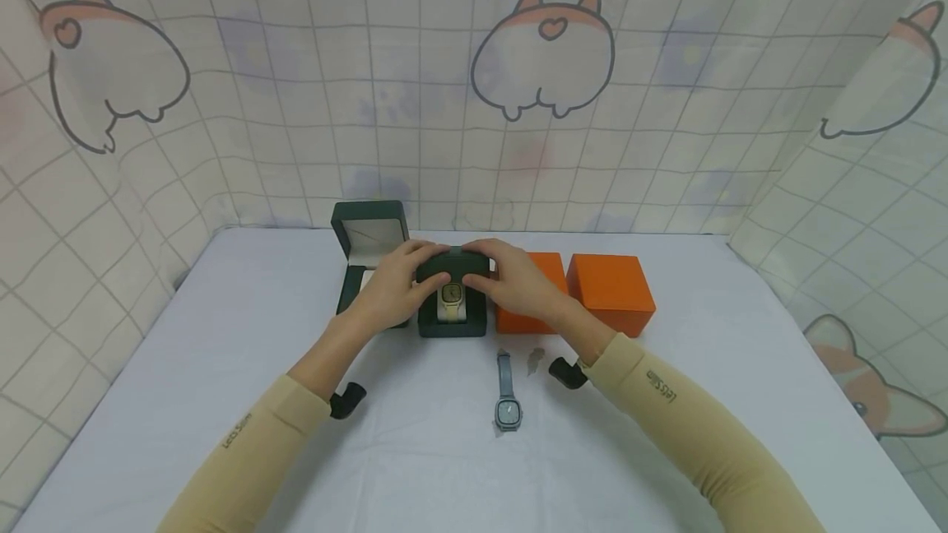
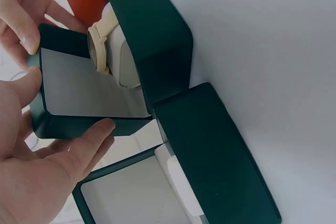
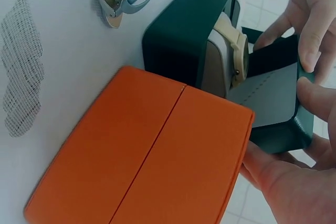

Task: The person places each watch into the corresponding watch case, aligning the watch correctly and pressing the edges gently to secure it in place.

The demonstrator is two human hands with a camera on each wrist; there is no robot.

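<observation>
A dark green watch box (image 1: 453, 330) sits in the middle of the table, its hinged lid partly raised. Inside it, a cream-strapped watch (image 1: 451, 294) is wrapped round a pale cushion (image 2: 124, 64). My left hand (image 1: 396, 290) grips the left side of the lid (image 2: 55, 127), thumb on the front edge and fingers along the side. On the lid's opposite side, my right hand (image 1: 520, 280) holds it the same way, as the right wrist view shows. A light blue watch (image 1: 507, 401) lies flat on the cloth in front, nearer to me.
Left of the held box stands a second green box (image 1: 370, 212), wide open with a pale lining. Two orange boxes (image 1: 611, 282), both closed, stand to the right. A white cloth (image 1: 259, 311) covers the table, and a patterned curtain (image 1: 415, 89) hangs behind it.
</observation>
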